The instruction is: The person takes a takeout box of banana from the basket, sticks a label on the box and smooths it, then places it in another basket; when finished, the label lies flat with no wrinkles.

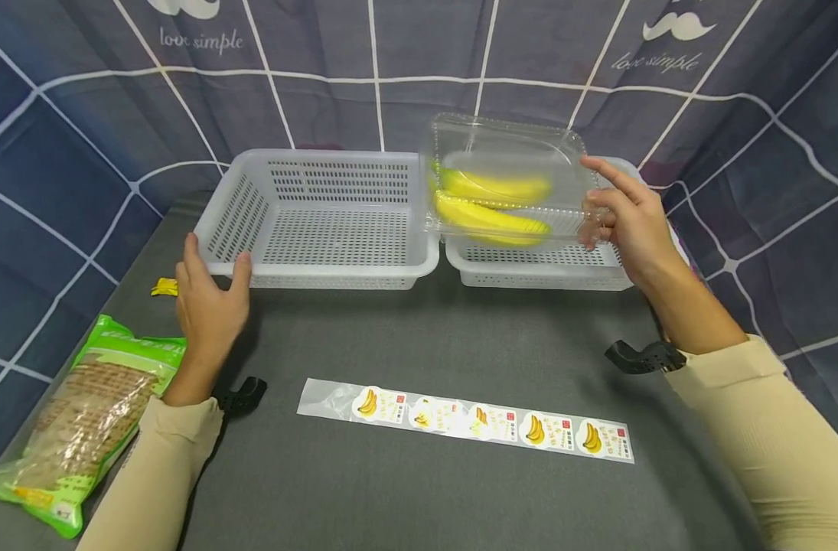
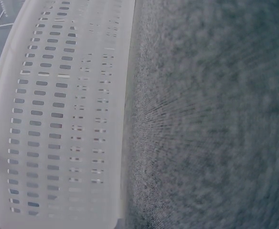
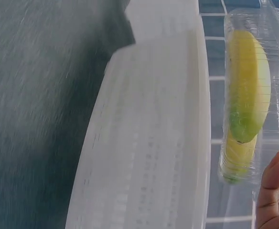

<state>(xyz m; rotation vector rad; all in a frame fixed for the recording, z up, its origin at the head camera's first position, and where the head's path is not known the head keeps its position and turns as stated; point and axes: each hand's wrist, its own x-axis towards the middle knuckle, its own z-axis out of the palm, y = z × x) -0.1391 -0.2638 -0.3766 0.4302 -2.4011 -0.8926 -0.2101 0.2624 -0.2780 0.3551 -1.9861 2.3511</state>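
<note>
Two white slotted plastic baskets stand side by side in the head view. My left hand holds the front left corner of the left basket, its thumb on the front side. My right hand grips the right end of a clear plastic clamshell box over the right basket. Two yellow bananas lie inside the box. In the right wrist view, the right thumb is beside the box, and a banana with a greenish end shows through the plastic.
A strip of banana stickers lies on the grey table. At the left are a green and clear bag of brown contents and a small yellow item. A checked blue-grey curtain closes off the back and sides.
</note>
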